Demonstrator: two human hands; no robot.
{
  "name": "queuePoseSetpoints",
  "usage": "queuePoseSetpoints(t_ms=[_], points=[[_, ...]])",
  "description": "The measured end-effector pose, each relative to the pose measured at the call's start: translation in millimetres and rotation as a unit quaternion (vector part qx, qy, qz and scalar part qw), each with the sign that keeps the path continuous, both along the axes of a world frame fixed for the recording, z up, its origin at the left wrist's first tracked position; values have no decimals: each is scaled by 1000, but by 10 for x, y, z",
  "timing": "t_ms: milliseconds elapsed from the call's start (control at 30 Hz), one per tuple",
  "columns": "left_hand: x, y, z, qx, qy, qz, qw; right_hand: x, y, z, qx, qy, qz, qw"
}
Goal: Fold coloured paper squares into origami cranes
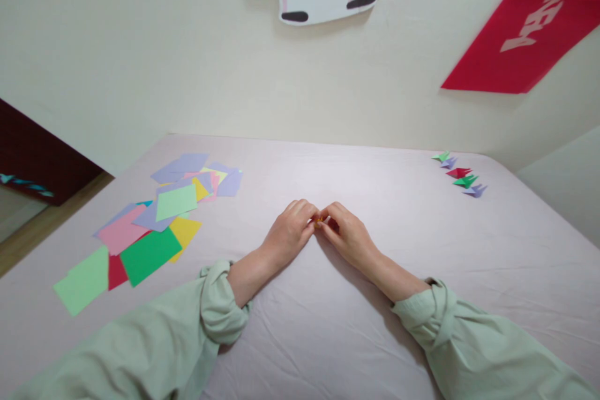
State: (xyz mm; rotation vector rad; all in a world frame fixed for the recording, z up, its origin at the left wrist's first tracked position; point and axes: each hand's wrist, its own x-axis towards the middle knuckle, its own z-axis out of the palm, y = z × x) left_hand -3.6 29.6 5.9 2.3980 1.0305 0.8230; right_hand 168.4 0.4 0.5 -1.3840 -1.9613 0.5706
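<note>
My left hand (289, 232) and my right hand (345, 232) rest on the pale pink table (328, 331) and meet fingertip to fingertip at its middle. Between the pinched fingers sits a tiny folded paper piece (319, 220), yellow with a bit of red showing. Most of it is hidden by the fingers. Both hands are closed around it. Pale green sleeves are rolled up at both forearms.
A loose spread of coloured paper squares (150, 225) lies at the left of the table. A row of several small folded paper figures (462, 175) sits at the far right. A cream wall with red banners stands behind; the floor shows at the left edge.
</note>
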Motion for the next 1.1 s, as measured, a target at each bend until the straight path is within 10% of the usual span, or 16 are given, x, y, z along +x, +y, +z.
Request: queuePoseSetpoints(t_ms=[1100], points=[[10, -7, -41, -85, -61, 26, 994, -12, -16, 31, 13, -37, -6, 999]])
